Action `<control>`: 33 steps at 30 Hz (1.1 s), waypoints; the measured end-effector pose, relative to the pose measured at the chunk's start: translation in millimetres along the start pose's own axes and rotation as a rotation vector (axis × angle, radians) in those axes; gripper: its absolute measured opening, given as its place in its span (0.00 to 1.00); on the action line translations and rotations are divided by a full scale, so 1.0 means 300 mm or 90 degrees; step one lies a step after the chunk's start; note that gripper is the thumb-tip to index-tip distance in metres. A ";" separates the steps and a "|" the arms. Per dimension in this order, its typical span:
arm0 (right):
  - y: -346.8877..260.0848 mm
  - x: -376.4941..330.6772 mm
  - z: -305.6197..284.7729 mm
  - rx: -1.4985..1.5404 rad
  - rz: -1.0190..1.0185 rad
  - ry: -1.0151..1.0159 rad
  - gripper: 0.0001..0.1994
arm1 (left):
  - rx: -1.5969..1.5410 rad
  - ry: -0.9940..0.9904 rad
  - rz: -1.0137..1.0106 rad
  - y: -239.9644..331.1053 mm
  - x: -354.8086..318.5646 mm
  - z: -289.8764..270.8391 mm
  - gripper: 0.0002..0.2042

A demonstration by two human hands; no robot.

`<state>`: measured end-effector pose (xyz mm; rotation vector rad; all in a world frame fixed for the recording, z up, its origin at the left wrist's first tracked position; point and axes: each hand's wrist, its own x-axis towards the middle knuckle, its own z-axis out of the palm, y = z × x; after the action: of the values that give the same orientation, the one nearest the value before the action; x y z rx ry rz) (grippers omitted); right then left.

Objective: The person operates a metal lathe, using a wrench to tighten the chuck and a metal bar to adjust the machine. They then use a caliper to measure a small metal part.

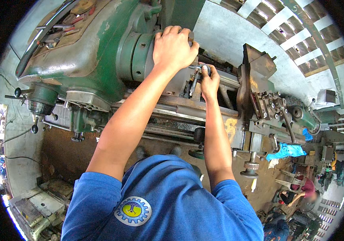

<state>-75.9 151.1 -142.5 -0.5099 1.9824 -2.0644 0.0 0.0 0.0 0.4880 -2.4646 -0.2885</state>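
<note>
In the head view, the wearer's left hand (pixel 176 48) lies over the upper part of a green-rimmed lathe chuck (pixel 141 58), its back to the camera and its fingers bent over the far side; whether it grips something there or merely rests, I cannot tell, as the fingertips are hidden. The right hand (pixel 209 82) is closed around a small metal tool (pixel 195 82), thumb on top, with a slim stem pointing down toward the wearer. That tool sits just right of the chuck, above the lathe bed (pixel 188 110), between the chuck and the carriage (pixel 232 126); its far end is partly covered by the fingers. The chuck is mounted on the right side of a worn green headstock (pixel 95 60), on top of which hand tools (pixel 65 28) lie in a loose group. Ball-ended levers (pixel 18 92) stand out from the headstock's lower left. Right of the carriage's yellowish patch are a bolt-studded tool post (pixel 270 104), a green tailstock (pixel 304 120) and, lower, a handwheel (pixel 249 173). A bright blue cloth (pixel 286 152) hangs near the bed's right end. The wearer's blue shirt (pixel 180 205) fills the bottom centre, and a co-worker in dark red (pixel 308 188) is low at the far right.
</note>
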 end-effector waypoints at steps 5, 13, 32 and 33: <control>-0.012 -0.030 -0.024 0.047 -0.016 0.060 0.12 | -0.017 0.039 0.020 -0.005 -0.012 0.019 0.20; -0.023 -0.005 -0.023 -0.184 -0.051 0.083 0.09 | -0.014 0.038 0.016 -0.002 -0.007 0.019 0.21; -0.061 -0.018 -0.058 -0.003 0.011 0.031 0.12 | 0.010 -0.020 -0.005 0.002 -0.005 0.005 0.23; -0.064 -0.012 -0.056 -0.003 0.023 0.029 0.12 | 0.011 -0.013 -0.001 0.003 -0.004 0.005 0.23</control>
<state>-78.0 168.9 -124.1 -0.4278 2.0074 -2.0683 -0.2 1.5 -1.7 0.4962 -2.4881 -0.2749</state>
